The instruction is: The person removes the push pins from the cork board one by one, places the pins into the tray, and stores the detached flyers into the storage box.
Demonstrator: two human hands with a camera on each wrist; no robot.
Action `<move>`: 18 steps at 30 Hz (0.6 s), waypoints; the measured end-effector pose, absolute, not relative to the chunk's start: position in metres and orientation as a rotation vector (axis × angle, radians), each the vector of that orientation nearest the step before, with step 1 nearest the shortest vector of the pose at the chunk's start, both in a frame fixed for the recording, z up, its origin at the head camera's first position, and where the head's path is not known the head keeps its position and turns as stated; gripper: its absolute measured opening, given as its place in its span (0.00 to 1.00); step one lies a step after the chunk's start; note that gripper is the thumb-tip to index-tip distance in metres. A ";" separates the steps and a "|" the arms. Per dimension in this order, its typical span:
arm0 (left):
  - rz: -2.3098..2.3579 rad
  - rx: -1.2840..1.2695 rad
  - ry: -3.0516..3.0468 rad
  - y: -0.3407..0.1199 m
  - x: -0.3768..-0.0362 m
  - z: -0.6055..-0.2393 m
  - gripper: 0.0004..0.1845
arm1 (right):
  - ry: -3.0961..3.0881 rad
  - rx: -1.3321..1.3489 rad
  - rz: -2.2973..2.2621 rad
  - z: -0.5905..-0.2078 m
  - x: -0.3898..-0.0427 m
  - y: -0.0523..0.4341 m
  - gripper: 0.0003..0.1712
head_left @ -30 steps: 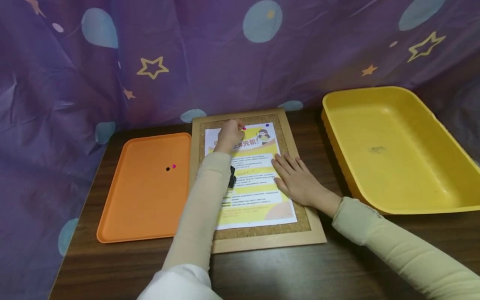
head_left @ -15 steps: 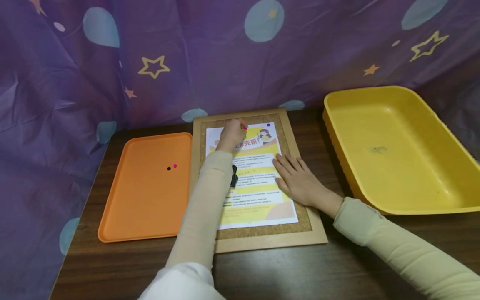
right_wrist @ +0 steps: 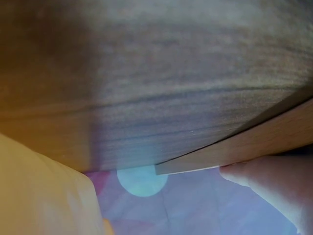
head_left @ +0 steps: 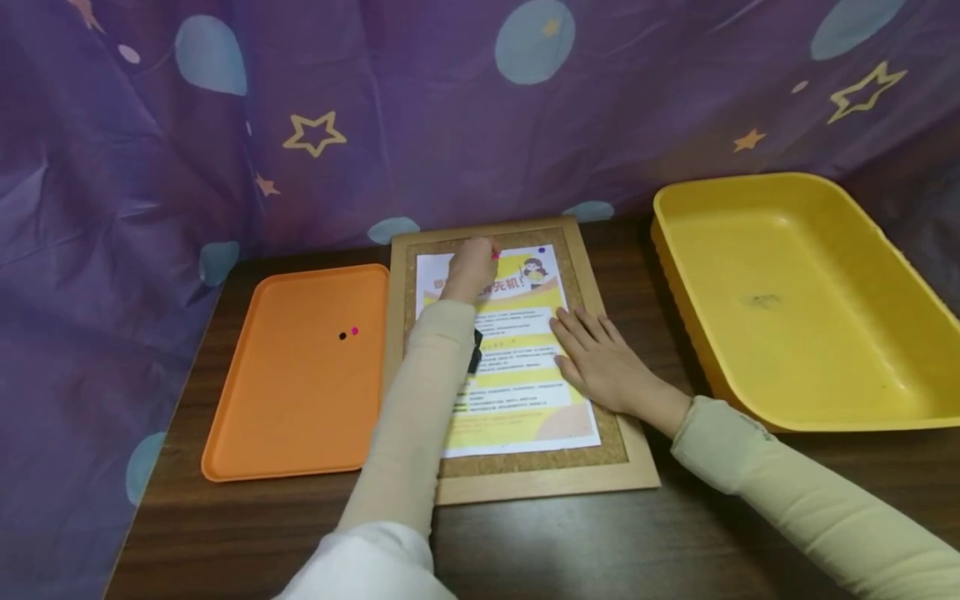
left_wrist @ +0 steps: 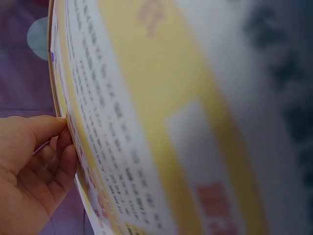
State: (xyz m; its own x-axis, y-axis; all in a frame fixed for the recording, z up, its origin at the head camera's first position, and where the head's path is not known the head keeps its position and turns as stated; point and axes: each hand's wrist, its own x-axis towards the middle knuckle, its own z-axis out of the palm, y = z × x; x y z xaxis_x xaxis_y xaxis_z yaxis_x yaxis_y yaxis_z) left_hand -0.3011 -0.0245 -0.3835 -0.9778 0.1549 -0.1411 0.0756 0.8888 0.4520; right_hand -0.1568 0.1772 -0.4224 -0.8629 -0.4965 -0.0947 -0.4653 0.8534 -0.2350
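Observation:
In the head view a printed yellow-and-white poster (head_left: 525,433) lies on a cork board (head_left: 525,462) with a wooden frame. My left hand (head_left: 471,268) is at the poster's top edge, its fingertips at a pink pushpin (head_left: 495,256). Thumb and forefinger pinch together against the paper in the left wrist view; the fingers hide most of the pin there. A dark blue pushpin (head_left: 542,250) sits at the poster's top right corner. My right hand (head_left: 606,367) rests flat, fingers spread, on the poster's right edge and the board.
Left of the board lies an orange tray (head_left: 300,400) bearing a black pushpin (head_left: 342,336) and another pink pushpin (head_left: 355,331). A deep yellow bin (head_left: 817,308) stands on the right. Behind the dark wooden table (head_left: 547,542) hangs a purple curtain (head_left: 435,125).
The head view has shifted slightly, so everything sits a little farther right. My left hand has turned a little at the pink pushpin. My right hand stays in place on the poster.

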 end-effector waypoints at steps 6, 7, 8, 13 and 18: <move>0.623 0.153 2.897 -0.023 -0.302 -0.384 0.15 | 2.884 -0.756 -0.309 -0.424 -0.156 0.177 0.34; 0.646 0.148 2.890 -0.023 -0.302 -0.384 0.16 | 2.885 -0.757 -0.306 -0.425 -0.156 0.177 0.34; 0.673 0.143 2.882 -0.023 -0.302 -0.385 0.16 | 2.887 -0.757 -0.303 -0.425 -0.156 0.177 0.34; 0.782 0.121 2.855 -0.026 -0.302 -0.387 0.16 | 2.889 -0.763 -0.302 -0.425 -0.157 0.177 0.34; 0.796 0.123 2.857 -0.027 -0.303 -0.388 0.15 | 2.894 -0.762 -0.296 -0.425 -0.156 0.177 0.34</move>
State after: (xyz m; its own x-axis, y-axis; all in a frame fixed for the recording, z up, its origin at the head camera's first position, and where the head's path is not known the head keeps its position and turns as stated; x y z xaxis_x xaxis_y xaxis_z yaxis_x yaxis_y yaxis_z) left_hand -0.3028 -0.0271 -0.3881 -0.9816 0.1252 -0.1438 0.0329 0.8540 0.5192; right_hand -0.1564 0.1771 -0.4248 -0.8631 -0.4987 -0.0797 -0.4723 0.8529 -0.2224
